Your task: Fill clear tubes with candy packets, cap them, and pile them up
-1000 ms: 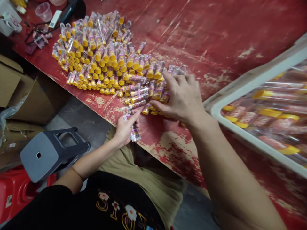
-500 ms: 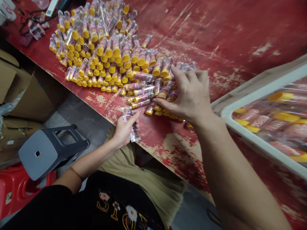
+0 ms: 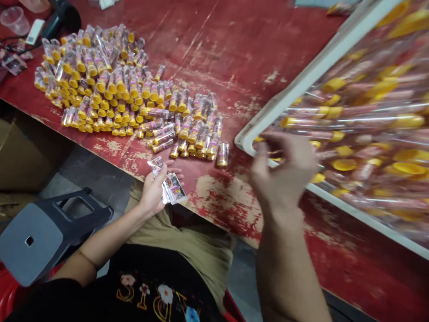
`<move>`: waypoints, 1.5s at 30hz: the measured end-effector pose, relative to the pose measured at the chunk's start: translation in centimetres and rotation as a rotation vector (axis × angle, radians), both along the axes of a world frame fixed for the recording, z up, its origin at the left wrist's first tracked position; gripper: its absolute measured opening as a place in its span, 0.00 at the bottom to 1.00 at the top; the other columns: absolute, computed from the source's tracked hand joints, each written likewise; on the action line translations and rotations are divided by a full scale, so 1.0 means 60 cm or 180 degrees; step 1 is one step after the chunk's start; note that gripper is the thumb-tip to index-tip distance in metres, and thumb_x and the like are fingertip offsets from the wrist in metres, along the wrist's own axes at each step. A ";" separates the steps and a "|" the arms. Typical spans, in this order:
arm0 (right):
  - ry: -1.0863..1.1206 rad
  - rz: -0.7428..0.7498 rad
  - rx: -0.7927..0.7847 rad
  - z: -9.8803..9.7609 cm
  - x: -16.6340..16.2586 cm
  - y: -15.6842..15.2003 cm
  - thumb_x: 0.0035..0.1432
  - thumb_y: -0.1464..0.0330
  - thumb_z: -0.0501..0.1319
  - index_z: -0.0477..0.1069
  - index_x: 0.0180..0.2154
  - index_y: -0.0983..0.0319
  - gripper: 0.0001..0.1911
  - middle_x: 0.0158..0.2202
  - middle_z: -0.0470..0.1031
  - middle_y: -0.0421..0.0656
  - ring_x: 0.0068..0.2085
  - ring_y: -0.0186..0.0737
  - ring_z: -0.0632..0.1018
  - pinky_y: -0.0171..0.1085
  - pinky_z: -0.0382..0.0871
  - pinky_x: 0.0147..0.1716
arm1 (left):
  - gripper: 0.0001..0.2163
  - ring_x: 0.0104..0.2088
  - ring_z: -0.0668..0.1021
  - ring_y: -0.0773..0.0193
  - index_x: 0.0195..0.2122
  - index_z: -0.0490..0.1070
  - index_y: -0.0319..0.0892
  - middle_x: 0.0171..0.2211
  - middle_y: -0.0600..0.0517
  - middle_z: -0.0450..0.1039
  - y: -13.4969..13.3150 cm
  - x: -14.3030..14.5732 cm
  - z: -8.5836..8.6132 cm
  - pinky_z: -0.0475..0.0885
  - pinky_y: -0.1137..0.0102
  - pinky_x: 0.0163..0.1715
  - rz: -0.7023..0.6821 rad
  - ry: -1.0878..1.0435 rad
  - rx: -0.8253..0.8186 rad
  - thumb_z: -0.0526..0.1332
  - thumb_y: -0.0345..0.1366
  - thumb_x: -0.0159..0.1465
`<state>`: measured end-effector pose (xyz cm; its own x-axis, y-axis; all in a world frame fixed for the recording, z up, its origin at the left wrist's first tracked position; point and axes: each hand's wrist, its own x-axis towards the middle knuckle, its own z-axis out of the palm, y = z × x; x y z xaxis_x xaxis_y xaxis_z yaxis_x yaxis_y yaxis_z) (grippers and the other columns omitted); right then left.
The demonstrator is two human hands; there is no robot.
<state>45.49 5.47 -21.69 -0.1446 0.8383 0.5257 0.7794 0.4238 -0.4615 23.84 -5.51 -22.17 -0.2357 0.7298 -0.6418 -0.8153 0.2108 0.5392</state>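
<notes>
My left hand (image 3: 154, 193) is at the table's front edge, its thumb pressed on several flat printed plastic sleeves (image 3: 174, 188) that fan out across the fingers. My right hand (image 3: 284, 167), blurred by motion, hovers over the near-left corner of a white crate (image 3: 250, 129). Its thumb and fingers are curved and apart, and nothing shows between them. Inside the crate lie many clear tubes with yellow caps (image 3: 365, 120). To the left of that hand, a single capped tube in a printed sleeve (image 3: 223, 155) stands at the right end of a large pile of sleeved tubes (image 3: 117, 85).
The red table (image 3: 208, 40) has worn, peeling paint. A dark hair dryer (image 3: 63, 18), a clear plastic cup (image 3: 15, 20) and a white device (image 3: 35, 31) sit at the far left. Below the table edge stands a grey stool (image 3: 33, 237), with a cardboard box (image 3: 20, 152) behind it.
My right hand has left the sleeved tubes and moved right to the crate. One tube now stands at the pile's right end. The sleeves in my left hand are spread wider. The view has shifted right.
</notes>
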 end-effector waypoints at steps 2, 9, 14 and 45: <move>-0.0119 -0.0743 0.0093 -0.001 0.056 0.035 0.67 0.61 0.61 0.79 0.44 0.59 0.11 0.40 0.78 0.52 0.46 0.57 0.77 0.57 0.71 0.48 | 0.11 0.35 0.85 0.62 0.49 0.75 0.38 0.36 0.48 0.83 -0.003 0.023 0.002 0.81 0.69 0.39 -0.0140 -0.0038 0.0042 0.69 0.36 0.68; -0.1106 -0.0271 -0.0541 0.038 0.091 0.151 0.66 0.69 0.65 0.78 0.59 0.61 0.20 0.60 0.69 0.59 0.63 0.64 0.67 0.62 0.65 0.60 | 0.09 0.36 0.87 0.58 0.40 0.74 0.36 0.38 0.43 0.84 -0.013 0.095 0.030 0.82 0.64 0.41 -0.0811 -0.0206 0.0011 0.67 0.38 0.70; -0.1638 -0.0250 -0.0811 0.052 0.077 0.163 0.68 0.73 0.59 0.71 0.62 0.73 0.23 0.61 0.69 0.70 0.63 0.67 0.69 0.63 0.63 0.57 | 0.12 0.24 0.81 0.67 0.36 0.72 0.37 0.29 0.51 0.80 -0.011 0.104 0.038 0.78 0.72 0.29 -0.0779 -0.0088 0.0125 0.67 0.42 0.70; 0.1283 0.0015 0.0162 0.061 0.183 -0.016 0.69 0.64 0.60 0.76 0.50 0.57 0.11 0.42 0.70 0.47 0.40 0.41 0.74 0.45 0.73 0.42 | 0.26 0.18 0.64 0.77 0.27 0.66 0.40 0.17 0.61 0.63 0.011 0.131 0.008 0.56 0.80 0.18 -0.1167 0.0415 0.0511 0.81 0.50 0.49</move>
